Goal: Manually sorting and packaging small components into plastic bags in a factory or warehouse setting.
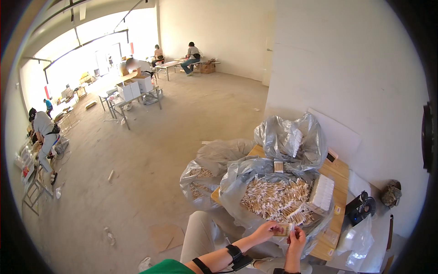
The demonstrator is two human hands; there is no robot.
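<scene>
Between my two hands is a small flat packet of cotton swabs (284, 229), held just in front of a big heap of loose cotton swabs (273, 195). My left hand (264, 231) pinches its left end, and the fingers of my right hand (297, 239) close on its right end. The heap lies in an opened grey plastic bag (232, 182) spread over a wooden table (338, 201). White packs (322, 192) stand in a row at the heap's right edge. A single small box of swabs (278, 166) rests at the heap's far side.
Another plastic bag (273, 132) with white packs stands at the table's back. More swabs (200, 172) lie in a bag to the left. A black fan (365, 206) and a see-through bag (361, 246) are at right. Other people work at distant tables (169, 64).
</scene>
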